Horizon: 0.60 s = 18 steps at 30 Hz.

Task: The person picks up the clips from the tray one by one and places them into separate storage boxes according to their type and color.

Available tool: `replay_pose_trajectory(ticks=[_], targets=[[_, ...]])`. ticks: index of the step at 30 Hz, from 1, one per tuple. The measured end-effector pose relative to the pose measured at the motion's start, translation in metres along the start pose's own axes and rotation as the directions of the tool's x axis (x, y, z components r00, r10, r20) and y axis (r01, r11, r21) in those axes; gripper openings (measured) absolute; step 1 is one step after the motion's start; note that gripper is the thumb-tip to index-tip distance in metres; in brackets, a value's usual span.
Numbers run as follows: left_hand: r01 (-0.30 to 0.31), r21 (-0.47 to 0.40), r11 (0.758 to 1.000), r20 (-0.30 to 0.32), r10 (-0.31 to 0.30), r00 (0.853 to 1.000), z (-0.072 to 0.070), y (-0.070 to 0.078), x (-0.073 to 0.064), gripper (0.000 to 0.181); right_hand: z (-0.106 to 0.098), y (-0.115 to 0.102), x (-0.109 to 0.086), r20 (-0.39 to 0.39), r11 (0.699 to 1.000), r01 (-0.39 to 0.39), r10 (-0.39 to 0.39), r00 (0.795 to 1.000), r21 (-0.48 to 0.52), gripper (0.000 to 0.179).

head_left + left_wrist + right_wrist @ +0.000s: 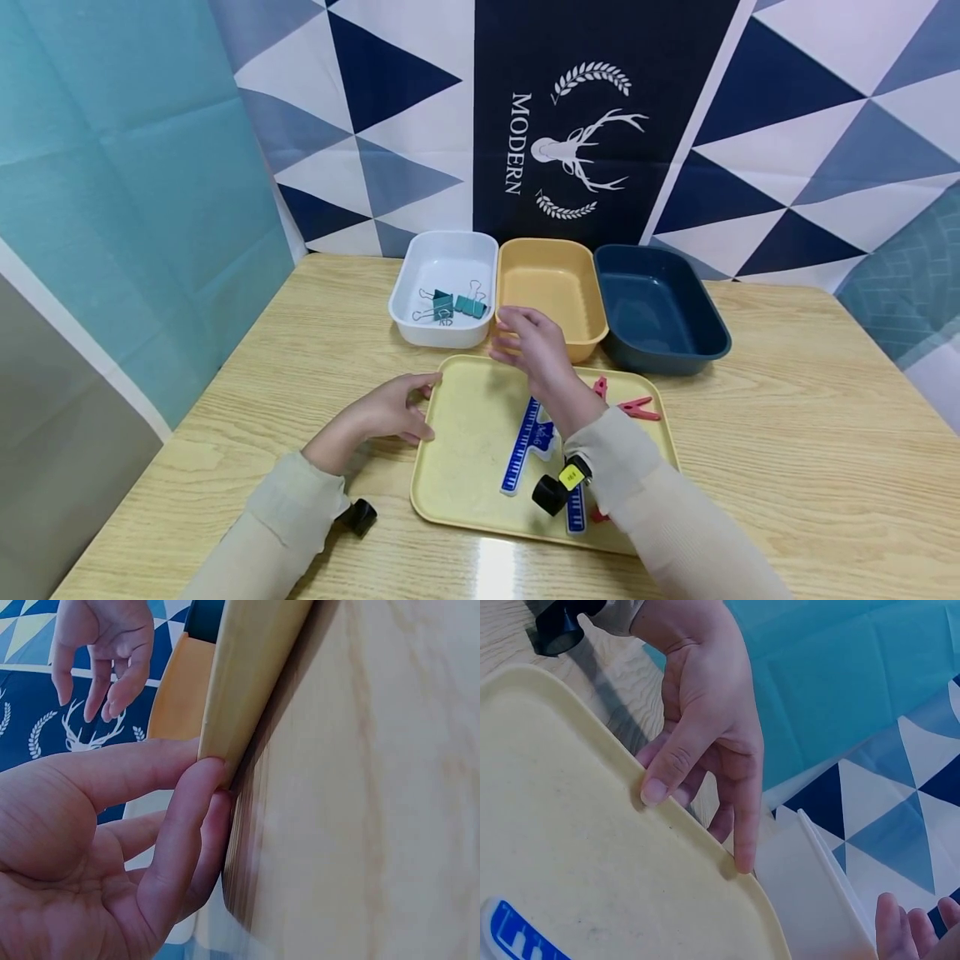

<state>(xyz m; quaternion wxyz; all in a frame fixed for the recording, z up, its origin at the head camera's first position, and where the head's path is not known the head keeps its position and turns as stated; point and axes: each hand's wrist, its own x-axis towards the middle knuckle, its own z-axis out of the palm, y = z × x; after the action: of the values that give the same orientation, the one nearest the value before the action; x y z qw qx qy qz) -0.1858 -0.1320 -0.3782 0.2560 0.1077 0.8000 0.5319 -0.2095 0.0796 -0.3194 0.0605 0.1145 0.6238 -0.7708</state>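
My left hand (390,410) holds the left edge of the pale yellow tray (465,442), thumb on the rim and other fingers along its outside. The right hand (538,346) hovers over the tray's back edge, in front of the orange-yellow bin (551,275); its fingers are loosely bent with nothing between them. On the tray lie a blue-and-white ruler-like strip (519,454) with a shaped tab, another blue strip (576,510) and red clothespins (637,408), partly hidden by the right arm. Teal binder clips (470,306) lie in the white bin (442,333).
A dark blue bin (663,362) stands to the right of the orange-yellow one, the three bins side by side behind the tray. They stand on a wooden table (810,450) before a patterned cloth backdrop (408,117). Black cameras (551,493) sit on the wrists.
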Motion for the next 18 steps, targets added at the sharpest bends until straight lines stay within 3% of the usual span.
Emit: replay_pose_trajectory(ticks=[18], targets=[[0.003, -0.028, 1.000, 0.017, -0.003, 1.000, -0.001, 0.000, 0.000, 0.084, -0.015, 0.006, -0.010, 0.022, 0.999, 0.030, -0.029, 0.999, -0.044, 0.037]])
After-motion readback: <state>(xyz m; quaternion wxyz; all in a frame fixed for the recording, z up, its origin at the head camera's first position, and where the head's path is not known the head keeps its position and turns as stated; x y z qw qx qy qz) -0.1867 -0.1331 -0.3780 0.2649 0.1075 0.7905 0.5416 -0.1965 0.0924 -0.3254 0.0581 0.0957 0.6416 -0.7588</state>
